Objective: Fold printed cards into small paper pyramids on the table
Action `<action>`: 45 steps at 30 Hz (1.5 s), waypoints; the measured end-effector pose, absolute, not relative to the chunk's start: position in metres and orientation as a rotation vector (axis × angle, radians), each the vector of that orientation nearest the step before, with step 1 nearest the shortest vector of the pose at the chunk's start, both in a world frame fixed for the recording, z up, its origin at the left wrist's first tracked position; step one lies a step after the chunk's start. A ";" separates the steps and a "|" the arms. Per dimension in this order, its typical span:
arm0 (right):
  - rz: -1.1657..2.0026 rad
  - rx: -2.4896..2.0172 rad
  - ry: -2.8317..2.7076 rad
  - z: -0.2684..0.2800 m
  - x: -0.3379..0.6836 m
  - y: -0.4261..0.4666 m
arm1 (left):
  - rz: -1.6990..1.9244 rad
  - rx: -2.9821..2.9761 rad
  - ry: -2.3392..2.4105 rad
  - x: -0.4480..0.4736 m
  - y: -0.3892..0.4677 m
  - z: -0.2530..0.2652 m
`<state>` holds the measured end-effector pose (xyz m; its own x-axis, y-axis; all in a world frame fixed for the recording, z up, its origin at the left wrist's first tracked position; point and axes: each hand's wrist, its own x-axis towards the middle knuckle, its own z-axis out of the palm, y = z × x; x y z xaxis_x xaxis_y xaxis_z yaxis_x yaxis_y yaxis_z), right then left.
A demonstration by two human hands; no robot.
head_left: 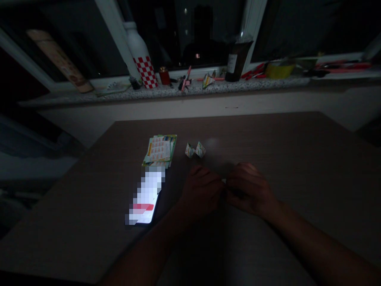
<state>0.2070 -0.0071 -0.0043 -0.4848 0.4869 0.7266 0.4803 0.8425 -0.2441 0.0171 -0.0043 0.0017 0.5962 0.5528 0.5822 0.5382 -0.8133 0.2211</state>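
Observation:
My left hand [204, 186] and my right hand [250, 186] are close together over the dark table, fingers curled in a pinch. Between the fingertips shows a sliver of a small pale piece [224, 181] that looks like paper; the hands hide most of it. Just beyond my left hand, a small folded paper shape [195, 150] with two pointed ends rests on the table. To its left lies a stack of printed paper slips [160, 150]. A phone [145, 196] with a lit screen lies left of my left hand, touching or nearly touching the stack.
The wooden table [89, 186] reaches to the wall below a window. On the granite sill [116, 95] stand a red-and-white checked bottle [144, 65], a tall patterned tube [61, 61], a small red jar [164, 75], a dark cup [237, 61] and several small items. The light is dim.

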 end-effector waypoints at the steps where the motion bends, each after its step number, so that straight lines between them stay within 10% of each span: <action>1: 0.000 -0.695 -2.150 -0.005 0.207 -0.007 | 1.028 2.791 0.948 0.017 -0.004 0.002; 45: -0.021 -0.641 -2.178 -0.003 0.216 -0.006 | 1.046 2.724 1.028 0.023 -0.009 0.011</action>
